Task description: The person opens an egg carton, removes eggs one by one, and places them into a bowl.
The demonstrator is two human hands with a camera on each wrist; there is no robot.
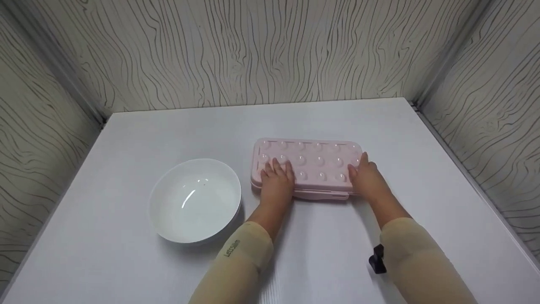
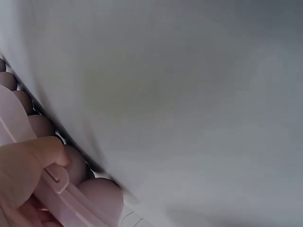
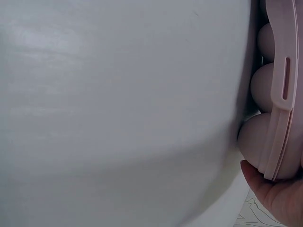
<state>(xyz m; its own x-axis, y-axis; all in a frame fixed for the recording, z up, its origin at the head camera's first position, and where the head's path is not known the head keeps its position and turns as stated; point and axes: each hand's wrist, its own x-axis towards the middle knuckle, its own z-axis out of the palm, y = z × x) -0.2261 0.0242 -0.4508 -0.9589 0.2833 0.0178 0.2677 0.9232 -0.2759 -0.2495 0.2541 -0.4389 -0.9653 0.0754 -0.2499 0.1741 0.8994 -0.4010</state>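
Observation:
A pink plastic egg box [image 1: 310,153] lies flat with its lid down, rows of rounded bumps showing on top. My left hand [image 1: 278,181] is at its front left, fingers spread over the lid. In the left wrist view the thumb [image 2: 49,149] bends over the front edge beside a slotted latch [image 2: 56,178]. The right end of the box is in the grip of my right hand [image 1: 369,177], its thumb on the lid. From the right wrist, a fingertip [image 3: 248,172] reaches below the end cup [image 3: 253,137]. The inside of the box is hidden.
A round white bowl [image 1: 196,200] stands left of the egg box, near my left forearm. Both rest on a white table [image 1: 168,131]. Wood-patterned panels [image 1: 261,50] rise at the back and on both sides. A small black piece [image 1: 377,259] sits beside the right sleeve.

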